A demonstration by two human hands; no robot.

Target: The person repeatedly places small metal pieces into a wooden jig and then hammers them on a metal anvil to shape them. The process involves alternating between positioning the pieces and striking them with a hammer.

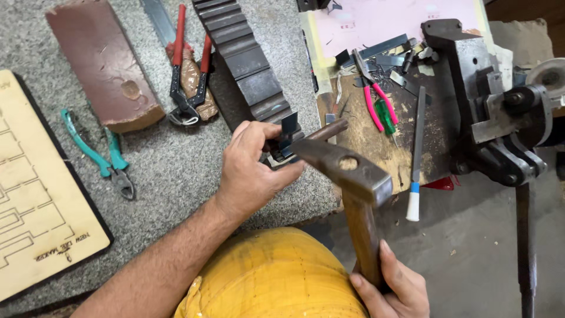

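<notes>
The left hand (253, 171) pinches a small bent dark metal strip (288, 136) upright on the near end of the ridged steel block (247, 59), mid-bench. The right hand (391, 288), near right, grips a wooden-handled hammer (347, 168) whose head hovers just right of the strip.

Light is even and fairly bright, soft daylight or diffuse overhead light, with no harsh contrast. Shadows are short and faint: a soft one lies under the teal pliers (100, 156) and beside the brown block (103, 62). The pink sheet (388, 17) at the top is nearly washed out. A dull sheen shows on the hammer (347, 171) head and on the vise (488, 100). The hammer head, close to the lens, is slightly soft, and the right hand (391, 288) at the bottom edge is a little blurred. The granite bench (170, 165) stays sharp. The bench edges bow slightly toward the frame's corners
</notes>
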